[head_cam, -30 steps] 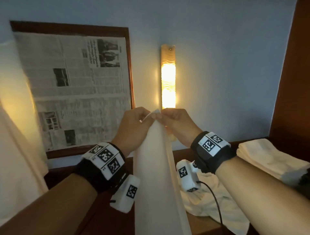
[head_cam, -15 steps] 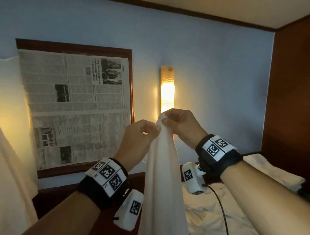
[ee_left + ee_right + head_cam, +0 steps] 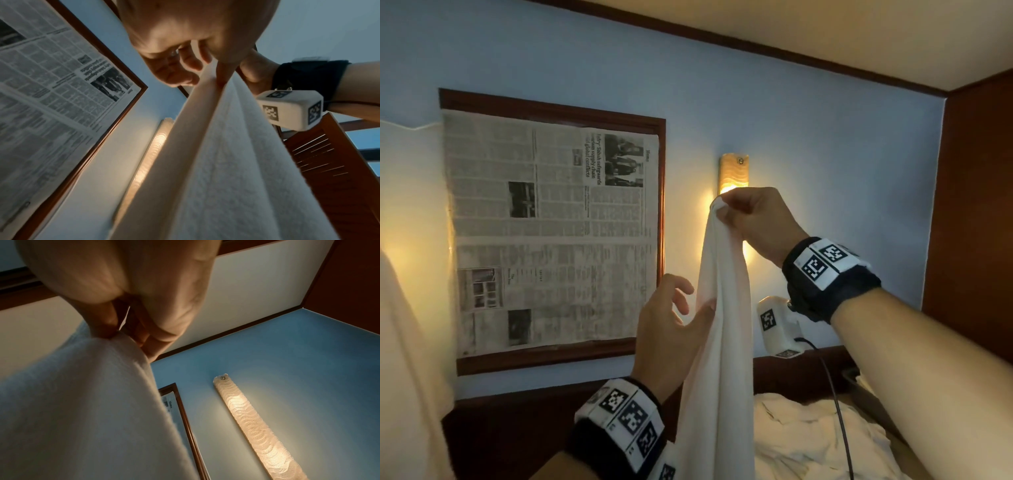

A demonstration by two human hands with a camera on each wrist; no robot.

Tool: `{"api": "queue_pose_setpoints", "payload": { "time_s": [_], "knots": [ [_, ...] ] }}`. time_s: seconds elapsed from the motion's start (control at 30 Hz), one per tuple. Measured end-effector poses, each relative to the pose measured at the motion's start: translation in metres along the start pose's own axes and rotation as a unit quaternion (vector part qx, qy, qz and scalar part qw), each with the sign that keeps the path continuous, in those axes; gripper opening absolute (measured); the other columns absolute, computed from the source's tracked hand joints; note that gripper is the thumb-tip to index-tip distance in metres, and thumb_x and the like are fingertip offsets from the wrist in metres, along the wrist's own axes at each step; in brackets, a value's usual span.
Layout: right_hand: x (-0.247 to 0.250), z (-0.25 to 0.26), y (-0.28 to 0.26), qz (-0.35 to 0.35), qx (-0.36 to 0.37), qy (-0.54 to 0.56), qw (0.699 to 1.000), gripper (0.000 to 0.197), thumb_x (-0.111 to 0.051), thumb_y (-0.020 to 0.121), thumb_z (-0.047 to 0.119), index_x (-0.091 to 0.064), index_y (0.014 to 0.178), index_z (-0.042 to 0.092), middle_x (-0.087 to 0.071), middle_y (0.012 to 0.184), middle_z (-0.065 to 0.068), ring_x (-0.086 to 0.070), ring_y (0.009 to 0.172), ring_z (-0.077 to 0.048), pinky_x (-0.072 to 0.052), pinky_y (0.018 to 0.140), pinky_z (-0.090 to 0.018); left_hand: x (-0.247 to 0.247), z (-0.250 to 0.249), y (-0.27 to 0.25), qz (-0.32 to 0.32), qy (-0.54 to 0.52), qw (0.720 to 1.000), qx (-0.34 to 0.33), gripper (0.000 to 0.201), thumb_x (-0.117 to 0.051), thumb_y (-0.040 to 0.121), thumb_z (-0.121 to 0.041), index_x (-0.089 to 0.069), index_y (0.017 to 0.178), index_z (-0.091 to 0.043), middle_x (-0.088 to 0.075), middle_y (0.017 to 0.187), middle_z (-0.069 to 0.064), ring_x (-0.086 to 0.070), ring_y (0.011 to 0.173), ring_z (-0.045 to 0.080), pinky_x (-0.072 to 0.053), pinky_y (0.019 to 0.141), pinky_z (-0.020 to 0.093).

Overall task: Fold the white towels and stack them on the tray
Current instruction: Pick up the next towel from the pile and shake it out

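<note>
blue wall (image 3: 825, 144), lit wall lamp (image 3: 257, 423), framed newspaper (image 3: 551, 233)

Blue wall (image 3: 825, 154), framed newspaper (image 3: 551, 233), lit sconce (image 3: 732, 173).

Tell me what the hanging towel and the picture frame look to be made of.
White towel: looks like cotton terry, matte; a nubby looped pile shows in the left wrist view. Picture frame: seemingly dark reddish wood with a slight sheen; grain isn't visible, so stained or laminated is open.
</note>
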State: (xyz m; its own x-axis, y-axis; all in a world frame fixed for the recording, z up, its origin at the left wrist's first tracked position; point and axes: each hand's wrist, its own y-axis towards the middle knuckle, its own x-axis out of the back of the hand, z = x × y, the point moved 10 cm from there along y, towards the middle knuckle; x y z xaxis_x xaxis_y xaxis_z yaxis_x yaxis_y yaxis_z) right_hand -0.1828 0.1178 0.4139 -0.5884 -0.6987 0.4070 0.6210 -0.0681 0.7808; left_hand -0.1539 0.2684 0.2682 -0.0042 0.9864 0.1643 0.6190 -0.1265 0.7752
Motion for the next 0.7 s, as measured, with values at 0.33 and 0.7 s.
{"api": "queue_pose_setpoints", "payload": {
  "time_s": [0.33,0.7],
  "knots": [
    [-0.018,0.025,0.021,0.009,0.030,-0.025,0.999,0.017,-0.059,0.098,0.016,-0.072,0.107,0.010,-0.067,0.096,0.002,-0.059,0.085,-0.006,-0.050,0.078,-0.024,-0.003,0.003,0.005,0.063,-0.048,0.997,-0.012,0.016,-0.066,0.092,-0.040,-0.067,0.099,-0.025,-0.068,0.087,-0.013,-0.068,0.082,0.006,-0.059,0.067,0.025],
    [-0.015,0.032,0.026,-0.013,0.028,-0.091,0.995,0.022,-0.058,0.098,0.016,-0.069,0.117,0.011,-0.066,0.105,0.001,-0.060,0.100,-0.015,-0.046,0.090,-0.023,0.026,0.011,0.004,-0.009,-0.081,0.997,-0.015,0.011,-0.059,0.099,-0.014,-0.059,0.103,-0.024,-0.065,0.090,-0.001,-0.067,0.075,0.014,-0.056,0.058,0.025]
  ]
}}
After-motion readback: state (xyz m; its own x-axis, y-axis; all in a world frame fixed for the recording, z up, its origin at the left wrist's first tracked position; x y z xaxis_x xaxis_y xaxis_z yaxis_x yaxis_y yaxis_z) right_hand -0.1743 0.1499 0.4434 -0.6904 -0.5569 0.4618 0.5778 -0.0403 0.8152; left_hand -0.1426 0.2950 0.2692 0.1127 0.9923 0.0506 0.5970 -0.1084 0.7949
